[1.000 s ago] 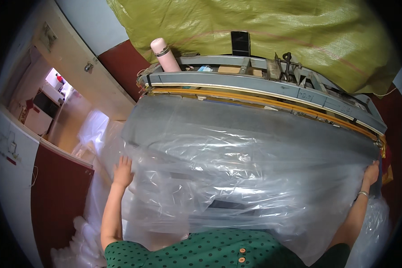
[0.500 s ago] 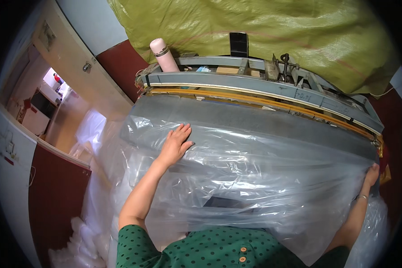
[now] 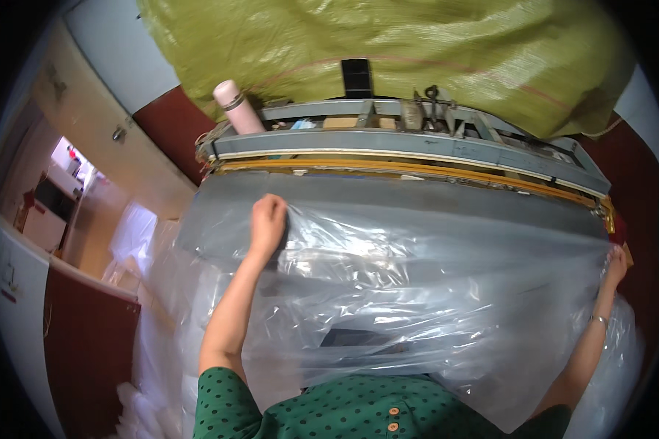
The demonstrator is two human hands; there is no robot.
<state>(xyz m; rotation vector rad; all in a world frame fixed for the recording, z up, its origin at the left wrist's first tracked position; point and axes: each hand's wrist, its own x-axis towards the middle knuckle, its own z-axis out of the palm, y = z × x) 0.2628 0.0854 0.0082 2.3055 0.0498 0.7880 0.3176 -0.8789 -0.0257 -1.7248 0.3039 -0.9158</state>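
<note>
A wide clear plastic sheet point(image 3: 417, 293) lies over the grey work surface point(image 3: 329, 189) and hangs toward my body. Near its upper left edge, my left hand point(image 3: 269, 217) is closed with the film pinched in its fingers and lifted a little. At the far right my right hand point(image 3: 616, 265) grips the sheet's other upper corner, beside the surface's end. Between the two hands the film is drawn taut, with bright creases below. A dark rectangular patch point(image 3: 355, 338) shows through the plastic close to my green dotted top.
Beyond the surface runs a grey metal frame point(image 3: 403, 139) with an orange bar point(image 3: 417, 172) along it. A pink flask point(image 3: 238, 107) and a black phone point(image 3: 356, 77) stand at the back. Green-yellow tarpaulin point(image 3: 447, 36) hangs behind. An open door point(image 3: 102, 117) is on the left.
My left hand was flat with fingers spread on the film; now it is closed on it and raised. The film is pulled tighter between my hands. The view has shifted slightly.
</note>
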